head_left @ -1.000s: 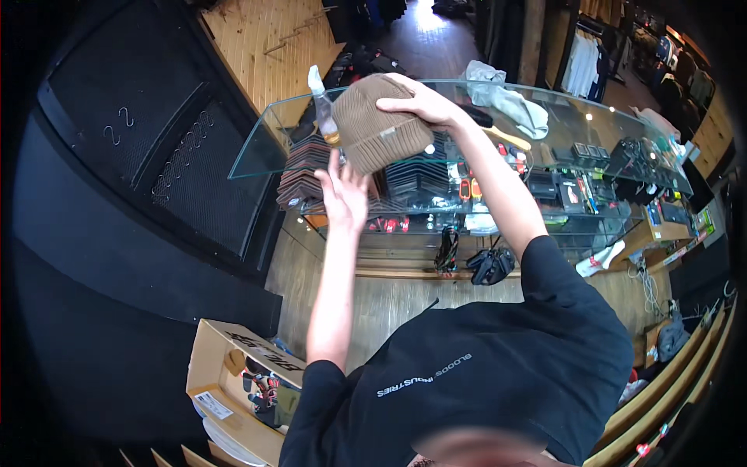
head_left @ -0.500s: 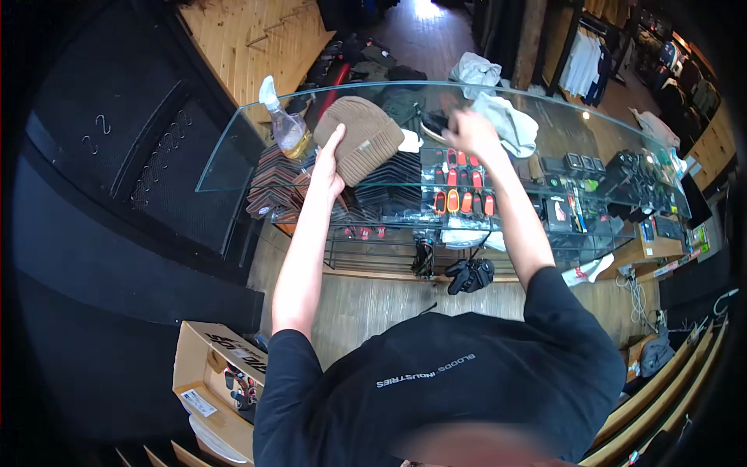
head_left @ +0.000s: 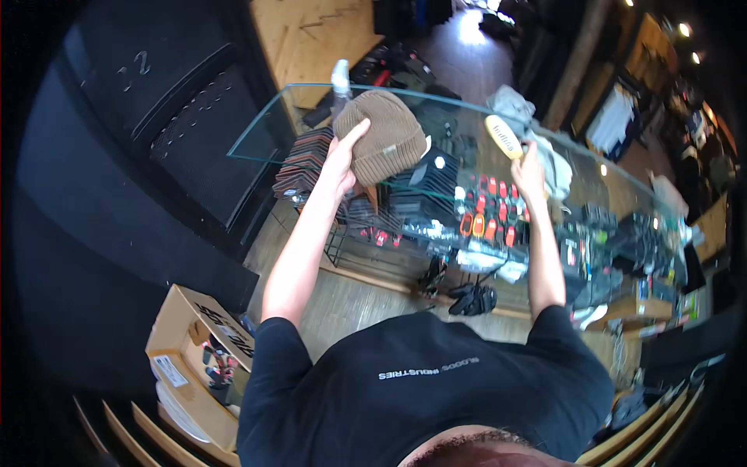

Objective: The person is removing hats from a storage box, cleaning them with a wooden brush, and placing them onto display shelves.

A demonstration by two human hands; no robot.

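Brown beanie [head_left: 385, 132]: hovering above the left part of the glass surface [head_left: 261, 136], toward its far left corner; its ribbed body is tilting, with the folded cuff facing the near edge.
Left hand [head_left: 340, 163]: gripping the beanie at its left side, the thumb pressing across the knit and the other fingers mostly hiding behind it (how far they are spreading there, I cannot tell).
Right hand [head_left: 529, 175]: closing its fingers around the lower end of a pale yellow tool [head_left: 502, 137], well apart from the beanie.
Pale yellow tool: pointing up and leftward from the right fingers, toward the far edge of the surface, its oblong body showing dark markings.
Spray bottle [head_left: 341, 81]: standing just beyond the beanie, near the far left corner, the beanie partly covering it.
Grey cloth [head_left: 555, 173]: lying beside the right hand along the far edge, the wrist partly overlapping it in view.
Display case: carrying stacked dark and brown goods [head_left: 306, 159] beneath the left end of the glass, and rows of small red and orange items [head_left: 478, 226] nearer the middle of the near edge.
Cardboard box [head_left: 173, 327]: sitting open at the person's lower left, mixed small things filling part of it.
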